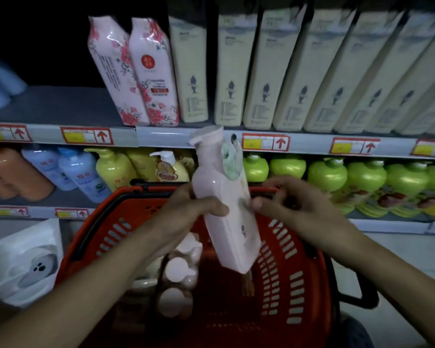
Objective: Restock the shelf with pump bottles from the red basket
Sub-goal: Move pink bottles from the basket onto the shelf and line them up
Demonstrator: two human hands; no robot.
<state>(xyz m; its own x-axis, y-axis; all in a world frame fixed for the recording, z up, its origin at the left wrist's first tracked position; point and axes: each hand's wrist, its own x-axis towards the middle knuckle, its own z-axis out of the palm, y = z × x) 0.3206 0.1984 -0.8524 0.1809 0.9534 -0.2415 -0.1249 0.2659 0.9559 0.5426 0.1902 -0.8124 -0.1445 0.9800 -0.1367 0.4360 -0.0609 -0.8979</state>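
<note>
A tall pink pump bottle [226,212] is held upright above the red basket [296,272], its pump head level with the shelf edge. My left hand [186,212] grips the bottle's middle, thumb across its front. My right hand [294,204] touches the bottle's right side with thumb and curled fingers. Several more pink pump bottles [183,270] lie in the basket's left part. On the upper shelf [60,106] stand two pink flowered bottles [136,71], with open shelf space to their left.
Cream bottles [286,71] fill the upper shelf to the right. The lower shelf holds orange, blue, yellow and green bottles [362,182]. A white moulded tray [23,259] sits at the lower left. The basket's black handle [357,292] hangs at its right.
</note>
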